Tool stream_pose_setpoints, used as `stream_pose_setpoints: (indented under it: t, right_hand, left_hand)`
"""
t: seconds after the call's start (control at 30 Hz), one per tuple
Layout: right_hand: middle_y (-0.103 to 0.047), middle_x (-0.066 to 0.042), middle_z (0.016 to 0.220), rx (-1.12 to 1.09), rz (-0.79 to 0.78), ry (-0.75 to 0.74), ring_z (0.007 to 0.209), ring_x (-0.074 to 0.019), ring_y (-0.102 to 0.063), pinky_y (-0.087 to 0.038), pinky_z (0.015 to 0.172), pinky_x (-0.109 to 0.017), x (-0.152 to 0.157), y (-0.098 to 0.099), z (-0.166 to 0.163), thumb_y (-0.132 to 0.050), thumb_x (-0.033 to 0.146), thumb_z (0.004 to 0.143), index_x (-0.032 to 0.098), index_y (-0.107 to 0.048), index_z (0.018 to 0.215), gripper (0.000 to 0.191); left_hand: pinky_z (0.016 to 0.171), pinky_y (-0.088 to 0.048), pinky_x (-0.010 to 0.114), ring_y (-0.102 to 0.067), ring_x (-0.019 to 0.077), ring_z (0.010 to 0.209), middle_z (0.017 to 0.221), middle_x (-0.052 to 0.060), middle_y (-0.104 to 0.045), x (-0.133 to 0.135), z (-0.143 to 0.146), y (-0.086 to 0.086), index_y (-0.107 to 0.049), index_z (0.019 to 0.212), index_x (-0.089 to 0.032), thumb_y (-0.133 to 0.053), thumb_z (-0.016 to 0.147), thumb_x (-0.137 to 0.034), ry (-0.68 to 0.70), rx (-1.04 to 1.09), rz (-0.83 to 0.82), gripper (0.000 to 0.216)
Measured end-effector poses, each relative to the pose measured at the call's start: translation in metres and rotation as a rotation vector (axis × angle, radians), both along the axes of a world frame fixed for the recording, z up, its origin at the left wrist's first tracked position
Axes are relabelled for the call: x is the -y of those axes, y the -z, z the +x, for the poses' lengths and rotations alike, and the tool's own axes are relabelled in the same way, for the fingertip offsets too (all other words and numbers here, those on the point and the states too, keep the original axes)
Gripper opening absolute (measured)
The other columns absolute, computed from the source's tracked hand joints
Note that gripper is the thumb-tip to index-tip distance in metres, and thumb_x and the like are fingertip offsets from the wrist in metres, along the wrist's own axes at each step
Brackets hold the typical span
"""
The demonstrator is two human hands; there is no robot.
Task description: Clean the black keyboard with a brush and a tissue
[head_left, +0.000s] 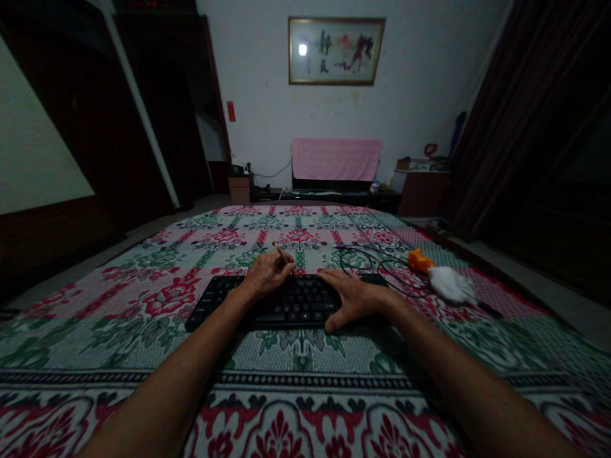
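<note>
A black keyboard (pixel 305 299) lies flat on the patterned bedspread in front of me. Above its back half, my left hand (pixel 270 275) is closed in a pinch around a thin light-brown stick (pixel 282 253), its upper end pointing up and away. The stick's lower tip, near the back keys, is too small and dark to make out. My right hand (pixel 356 296) spans the keyboard's right part, fingers by the back edge and thumb by the front edge, gripping it. That hand covers many of the right-hand keys.
Right of the keyboard lie a looped black cable (pixel 356 257), a bright orange crumpled item (pixel 420 259) and a white fluffy item (pixel 451 284) with a dark handle-like piece (pixel 489 310). The floral bedspread (pixel 167 296) spreads all around. A pink cloth (pixel 337 159) hangs by the far wall.
</note>
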State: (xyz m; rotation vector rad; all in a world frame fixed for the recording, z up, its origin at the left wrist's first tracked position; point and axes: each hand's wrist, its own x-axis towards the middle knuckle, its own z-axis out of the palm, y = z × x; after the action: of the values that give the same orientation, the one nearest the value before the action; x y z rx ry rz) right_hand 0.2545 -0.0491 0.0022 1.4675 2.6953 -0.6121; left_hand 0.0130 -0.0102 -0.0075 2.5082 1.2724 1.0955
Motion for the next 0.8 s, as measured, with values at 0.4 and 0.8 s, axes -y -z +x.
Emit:
stream_pose_setpoints:
  t: [0.4,0.8]
  right_hand:
    - [-0.012,-0.013,0.152,-0.008,0.011,0.007,0.138,-0.0357,-0.007,0.001,0.111,-0.057,0.002,-0.001,-0.001,-0.074,0.063,0.048,0.021,-0.014,0.146,0.123]
    - [-0.012,-0.013,0.152,-0.019,0.018,-0.011,0.138,-0.0359,-0.006,0.001,0.111,-0.056,-0.001,0.002,0.001,-0.074,0.064,0.047,0.021,-0.013,0.146,0.124]
  left_hand:
    - [0.073,-0.049,0.029,-0.063,0.0175,0.078,0.083,0.004,-0.069,0.003,0.0,-0.005,-0.064,0.084,-0.018,-0.051,0.081,-0.033,-0.003,0.001,-0.044,0.02]
    - [0.074,-0.05,0.03,-0.062,0.0168,0.077,0.084,0.004,-0.068,0.001,-0.002,-0.004,-0.064,0.084,-0.018,-0.051,0.082,-0.032,0.023,0.057,-0.025,0.02]
